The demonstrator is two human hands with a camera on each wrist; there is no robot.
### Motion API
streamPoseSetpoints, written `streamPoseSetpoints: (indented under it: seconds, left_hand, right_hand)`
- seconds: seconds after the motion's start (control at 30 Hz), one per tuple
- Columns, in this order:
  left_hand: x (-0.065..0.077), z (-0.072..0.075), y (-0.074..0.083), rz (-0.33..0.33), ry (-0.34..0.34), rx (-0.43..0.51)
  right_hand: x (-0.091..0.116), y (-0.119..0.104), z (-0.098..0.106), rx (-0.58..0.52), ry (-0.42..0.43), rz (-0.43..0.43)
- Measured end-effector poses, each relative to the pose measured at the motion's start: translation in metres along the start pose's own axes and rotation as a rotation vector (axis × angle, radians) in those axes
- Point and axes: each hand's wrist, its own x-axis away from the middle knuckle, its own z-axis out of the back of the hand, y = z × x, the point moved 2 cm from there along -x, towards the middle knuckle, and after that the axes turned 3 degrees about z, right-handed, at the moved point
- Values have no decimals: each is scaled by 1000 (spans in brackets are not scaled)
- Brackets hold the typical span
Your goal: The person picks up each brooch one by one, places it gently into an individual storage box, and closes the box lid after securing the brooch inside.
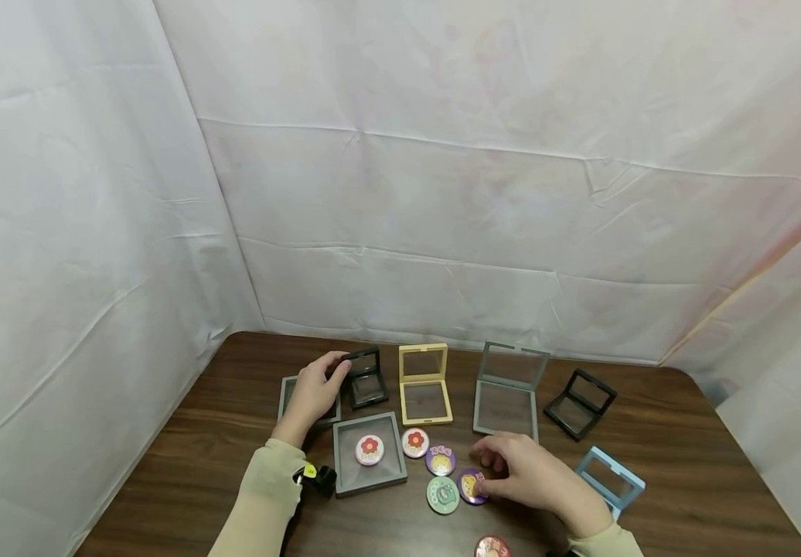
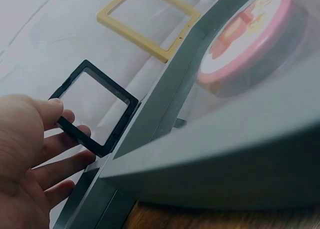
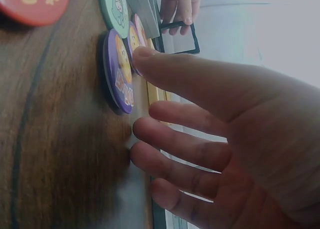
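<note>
My left hand (image 1: 315,391) pinches the edge of the raised lid of a small black display frame (image 1: 367,387) between thumb and fingers; the left wrist view shows the thumb on the lid's side. The frame's base lies on the table. My right hand (image 1: 522,472) hovers low over the table with spread, slightly bent fingers. Its thumb is next to a purple button badge (image 1: 471,486), and nothing is held; whether the thumb touches the badge I cannot tell. Beside that badge lie another purple badge (image 1: 440,460), a green badge (image 1: 443,495) and a red-flower badge (image 1: 415,443).
A grey frame (image 1: 370,418) carries a second flower badge (image 1: 369,449). Another grey frame (image 1: 289,387) lies partly under my left arm. Open yellow (image 1: 426,423), grey (image 1: 475,406), black (image 1: 567,429) and blue (image 1: 633,480) frames stand rightward. A red badge (image 1: 492,547) lies at the front.
</note>
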Motion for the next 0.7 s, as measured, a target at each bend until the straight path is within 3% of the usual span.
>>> streamPoseSetpoints:
  seconds: [0.7]
  left_hand:
    - [-2, 2, -2, -3, -33, 32]
  right_hand:
    - [0, -2, -5, 29, -8, -34]
